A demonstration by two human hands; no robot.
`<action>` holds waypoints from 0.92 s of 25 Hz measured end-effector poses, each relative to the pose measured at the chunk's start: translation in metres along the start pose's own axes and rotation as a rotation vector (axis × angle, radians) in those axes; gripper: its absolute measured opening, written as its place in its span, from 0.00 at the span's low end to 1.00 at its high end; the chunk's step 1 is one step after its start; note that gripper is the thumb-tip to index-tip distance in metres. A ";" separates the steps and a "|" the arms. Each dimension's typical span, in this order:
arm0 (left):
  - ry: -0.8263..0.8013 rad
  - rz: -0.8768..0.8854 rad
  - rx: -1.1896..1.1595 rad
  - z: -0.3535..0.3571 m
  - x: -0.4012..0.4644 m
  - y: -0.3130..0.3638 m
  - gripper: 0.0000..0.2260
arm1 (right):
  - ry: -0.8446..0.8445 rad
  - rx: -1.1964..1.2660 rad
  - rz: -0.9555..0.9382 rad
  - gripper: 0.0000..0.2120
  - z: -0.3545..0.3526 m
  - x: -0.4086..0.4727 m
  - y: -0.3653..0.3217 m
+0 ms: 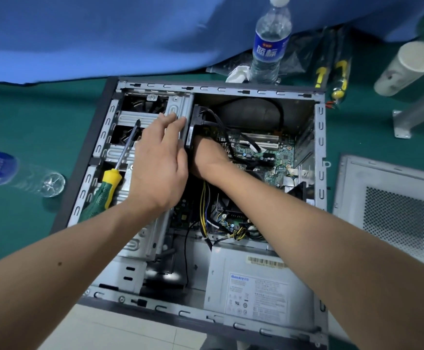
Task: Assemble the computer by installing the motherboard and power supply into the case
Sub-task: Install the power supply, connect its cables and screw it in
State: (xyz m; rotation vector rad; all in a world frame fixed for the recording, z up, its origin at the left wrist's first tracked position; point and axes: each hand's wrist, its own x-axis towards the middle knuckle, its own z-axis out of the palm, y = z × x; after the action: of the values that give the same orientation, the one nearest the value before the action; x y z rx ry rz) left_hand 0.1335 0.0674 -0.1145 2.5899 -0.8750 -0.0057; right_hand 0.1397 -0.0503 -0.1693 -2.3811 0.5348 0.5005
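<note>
Your left hand [159, 170] lies flat, grip wide, on the drive cage [127, 122] of the case [320, 137]. Your right hand [207, 157] reaches behind it; fingers hidden, grip cannot be told. Motherboard [279, 152] sits just beyond; power supply [254, 286] sits nearer you.

Your open grey case [320, 137] lies flat mid-frame, green motherboard [280, 154] inside at upper right, silver power supply [256, 284] seated lower right.
</note>
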 end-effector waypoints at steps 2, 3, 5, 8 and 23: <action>0.001 -0.012 0.001 0.000 -0.003 -0.001 0.25 | -0.015 -0.053 -0.042 0.12 -0.002 -0.012 -0.002; -0.002 -0.013 0.001 -0.001 -0.003 0.000 0.25 | -0.026 -0.107 -0.072 0.12 -0.004 -0.021 -0.001; -0.009 -0.002 0.004 0.000 -0.003 0.003 0.24 | -0.050 -0.226 -0.152 0.15 -0.008 -0.045 0.007; -0.009 0.003 0.018 0.000 -0.001 0.003 0.23 | -0.039 -0.283 -0.263 0.17 -0.016 -0.088 0.020; -0.112 -0.059 -0.008 -0.013 0.002 0.016 0.21 | 0.437 -0.339 0.062 0.17 -0.083 -0.135 0.080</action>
State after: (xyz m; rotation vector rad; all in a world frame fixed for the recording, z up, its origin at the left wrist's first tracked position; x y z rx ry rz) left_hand 0.1281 0.0597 -0.0962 2.6282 -0.8349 -0.1714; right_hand 0.0037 -0.1289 -0.0850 -2.8250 0.7678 0.0926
